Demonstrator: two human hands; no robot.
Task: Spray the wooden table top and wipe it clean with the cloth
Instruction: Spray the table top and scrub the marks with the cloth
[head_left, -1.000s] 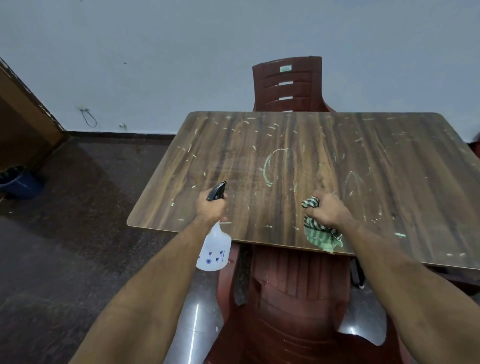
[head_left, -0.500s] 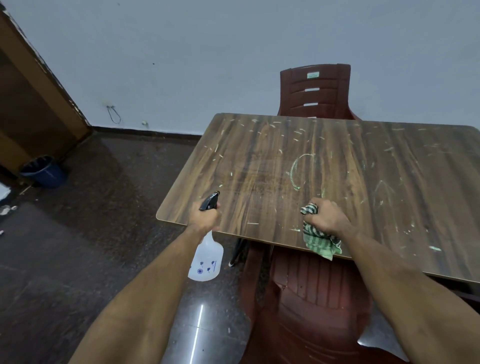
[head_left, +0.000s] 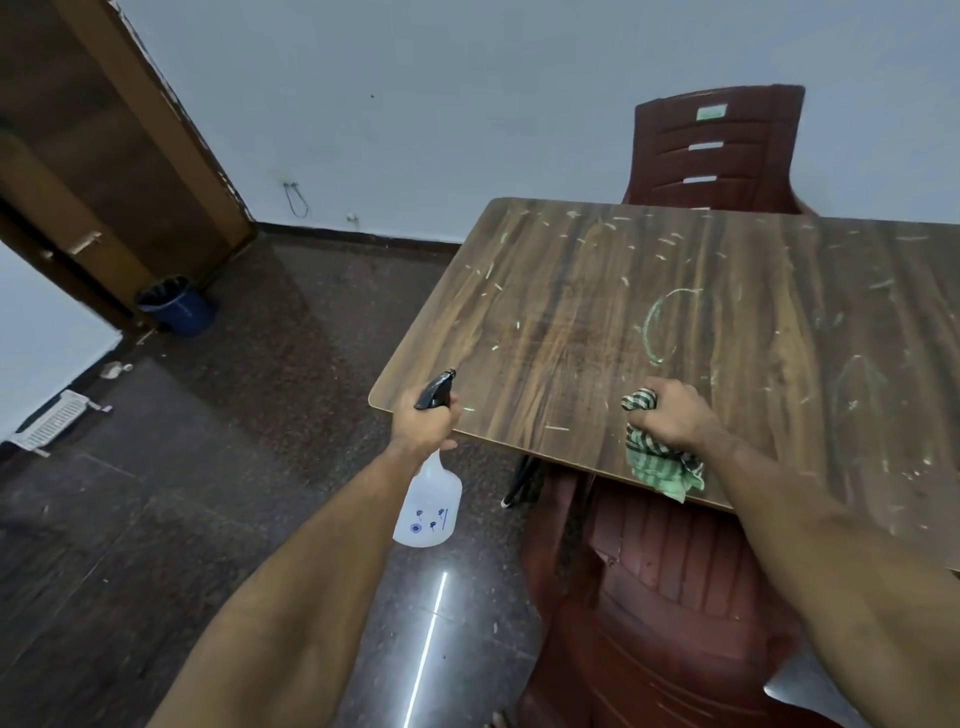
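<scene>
Head movement is the main change over the last second: my view has swung left, so the scuffed brown wooden table top (head_left: 701, 322) now sits toward the right of the picture and the blue bin (head_left: 179, 306) by the brown door frame has come into sight, while both hands have kept their places against the near edge. My left hand (head_left: 423, 426) is closed around the neck of the translucent white plastic spray bottle (head_left: 428, 506), whose body hangs below the table edge off the near-left corner, with the black nozzle (head_left: 435, 389) tipped up and pointing across the wood. My right hand (head_left: 672, 415) is fisted on the bunched green-and-black striped cloth (head_left: 662, 462), which rests on the near edge and droops a little over it, above the dark red plastic chair (head_left: 675, 597). Pale streaks and a chalky arc still mark the surface and I see no wet sheen, so I judge that neither spraying nor wiping has started; the nozzle looks aimed and ready for a first squeeze
</scene>
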